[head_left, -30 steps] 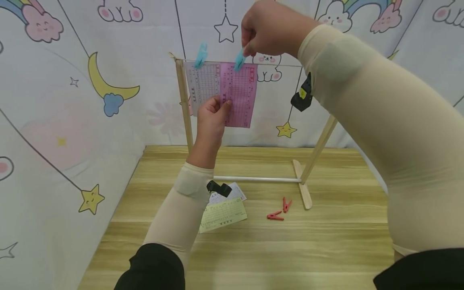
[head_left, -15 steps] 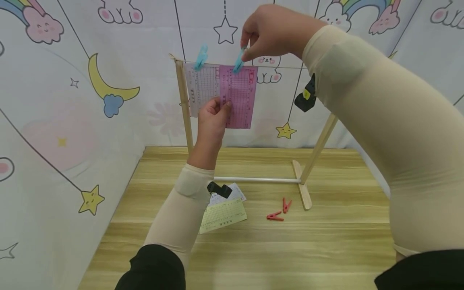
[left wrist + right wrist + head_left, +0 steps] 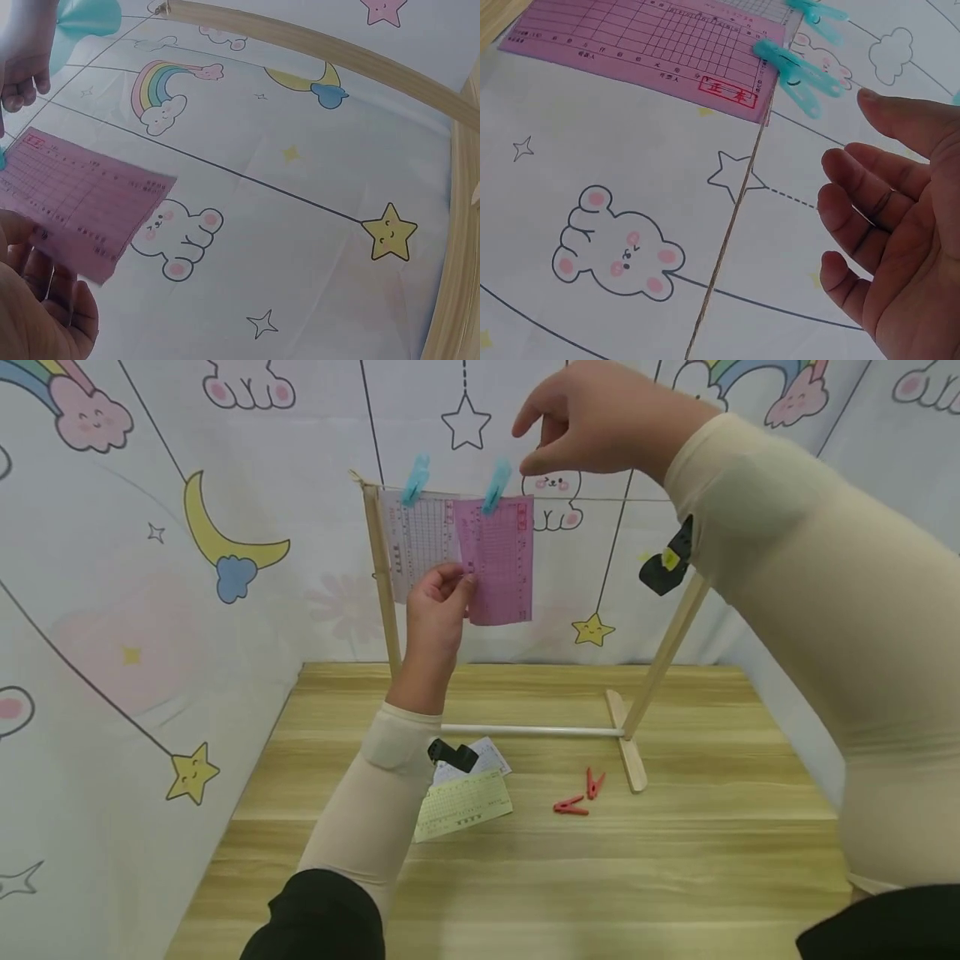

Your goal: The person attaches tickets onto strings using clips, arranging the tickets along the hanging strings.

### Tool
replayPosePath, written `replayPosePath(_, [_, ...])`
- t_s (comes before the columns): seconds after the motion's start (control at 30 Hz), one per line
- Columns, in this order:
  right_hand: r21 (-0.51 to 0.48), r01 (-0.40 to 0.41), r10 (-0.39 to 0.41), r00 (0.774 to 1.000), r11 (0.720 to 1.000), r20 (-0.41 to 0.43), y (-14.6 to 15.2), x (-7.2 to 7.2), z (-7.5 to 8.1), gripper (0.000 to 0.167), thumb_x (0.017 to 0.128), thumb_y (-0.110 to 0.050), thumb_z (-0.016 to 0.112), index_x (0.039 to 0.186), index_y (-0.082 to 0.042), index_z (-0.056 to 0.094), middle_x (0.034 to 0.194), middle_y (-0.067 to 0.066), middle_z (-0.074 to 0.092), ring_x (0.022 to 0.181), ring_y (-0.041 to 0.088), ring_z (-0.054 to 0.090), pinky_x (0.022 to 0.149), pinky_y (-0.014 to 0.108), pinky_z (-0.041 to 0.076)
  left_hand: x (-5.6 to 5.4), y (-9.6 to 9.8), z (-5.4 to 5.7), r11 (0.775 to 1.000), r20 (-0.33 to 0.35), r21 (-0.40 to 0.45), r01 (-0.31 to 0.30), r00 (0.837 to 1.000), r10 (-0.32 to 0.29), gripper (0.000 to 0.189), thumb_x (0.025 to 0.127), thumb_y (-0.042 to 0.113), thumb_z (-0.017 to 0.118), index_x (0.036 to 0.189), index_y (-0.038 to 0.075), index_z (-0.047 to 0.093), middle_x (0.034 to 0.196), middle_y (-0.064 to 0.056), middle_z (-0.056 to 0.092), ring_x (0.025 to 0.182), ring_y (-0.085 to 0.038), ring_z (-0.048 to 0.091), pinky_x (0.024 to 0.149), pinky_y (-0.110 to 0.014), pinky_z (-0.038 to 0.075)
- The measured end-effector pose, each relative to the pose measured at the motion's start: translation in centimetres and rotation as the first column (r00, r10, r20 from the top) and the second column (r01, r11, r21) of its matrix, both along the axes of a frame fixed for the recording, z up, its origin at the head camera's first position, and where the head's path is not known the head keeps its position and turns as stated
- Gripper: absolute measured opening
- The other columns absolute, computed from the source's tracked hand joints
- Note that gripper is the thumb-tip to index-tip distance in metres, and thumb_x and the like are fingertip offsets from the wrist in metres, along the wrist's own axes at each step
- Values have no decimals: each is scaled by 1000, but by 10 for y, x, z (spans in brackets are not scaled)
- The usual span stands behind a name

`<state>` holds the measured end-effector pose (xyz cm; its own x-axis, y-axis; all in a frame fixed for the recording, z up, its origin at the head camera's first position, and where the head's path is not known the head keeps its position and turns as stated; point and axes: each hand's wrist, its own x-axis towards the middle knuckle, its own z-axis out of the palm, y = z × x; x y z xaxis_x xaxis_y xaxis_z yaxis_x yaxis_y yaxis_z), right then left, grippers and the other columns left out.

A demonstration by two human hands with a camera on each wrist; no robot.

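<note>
A pink printed form hangs from a thin string, held at its top by a light blue clothespin. My left hand holds the form's left edge low down, thumb in front and fingers behind, as the left wrist view shows. My right hand is up and to the right of that clothespin, apart from it. In the right wrist view its thumb and fingers are spread with nothing between them. To the left, a white form hangs under another blue clothespin, partly behind my left hand.
The string runs between wooden posts of a stand, with a white rod low across it. A yellow form, a white paper and red clothespins lie on the wooden table. A patterned cloth hangs behind.
My right hand has let go of the blue clothespin and moved up and right, its fingers parting. The pink form's lower part has swung slightly right; my left hand has stayed nearly still.
</note>
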<state>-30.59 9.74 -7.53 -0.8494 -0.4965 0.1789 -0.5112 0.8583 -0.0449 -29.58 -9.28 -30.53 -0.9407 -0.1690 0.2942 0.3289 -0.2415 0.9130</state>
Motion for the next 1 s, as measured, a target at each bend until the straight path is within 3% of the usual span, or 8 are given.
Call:
replayPosePath(0.1, [-39,23,-24,1000,999,-21,15,4,-1,59,103,-49,57,152,-16,52,125,11,61,110,28,53,97,43,50,0,-5,-3,999,-9,-29,-15,1000,15,12,101,13,69,112,8,69,98,-3,73,85,-16,66,69,-25,46])
replayPosePath(0.3, [-141,50,-66,991,989,-115,65,23,-13,56,104,-48,56,150,-15,54,127,13,60,109,29,50,87,33,49,5,-16,-11,995,-42,-85,-51,998,47,16,102,15,69,116,8,69,107,-9,74,93,-22,68,79,-27,51])
replayPosePath(0.4, [-169,8,-38,984,986,-173,91,40,-30,49,104,-41,59,144,-12,60,117,12,63,95,25,48,73,29,42,10,-22,-19,988,-58,-129,-79,996,72,16,102,16,68,116,7,69,110,-10,73,96,-22,68,87,-28,55])
replayPosePath(0.53, [-165,-131,92,969,977,-228,120,63,-67,33,101,-27,68,127,-7,70,105,8,68,88,17,49,71,28,39,25,-31,-42,956,-59,-256,-143,990,132,16,101,18,70,113,8,70,106,-6,73,94,-20,67,84,-29,56])
replayPosePath(0.63, [-153,-202,165,960,967,-226,140,76,-106,25,96,-19,75,119,-8,72,103,4,70,91,13,55,74,24,43,43,-35,-69,896,-33,-410,-171,984,172,16,99,22,72,110,10,72,103,-3,73,94,-18,66,80,-33,53])
replayPosePath(0.73, [-161,-194,164,970,968,-179,160,84,-154,25,92,-15,79,116,-11,74,103,1,71,92,14,59,73,27,48,63,-35,-100,808,72,-581,-95,983,167,20,99,26,72,114,13,73,111,-1,72,102,-20,65,82,-39,54])
replayPosePath(0.93, [-176,-61,67,997,982,29,187,94,-265,26,94,-15,78,118,-7,72,110,7,73,95,23,66,77,47,56,97,-35,-166,520,297,-835,182,943,148,45,96,32,76,134,11,67,135,-9,65,121,-31,62,98,-51,52])
replayPosePath(1.0, [-162,-45,60,994,986,89,192,96,-304,28,94,-15,78,120,-5,72,112,11,72,98,29,67,81,51,57,105,-35,-183,452,327,-861,232,934,143,51,93,31,80,135,7,66,134,-14,65,122,-34,61,101,-52,50])
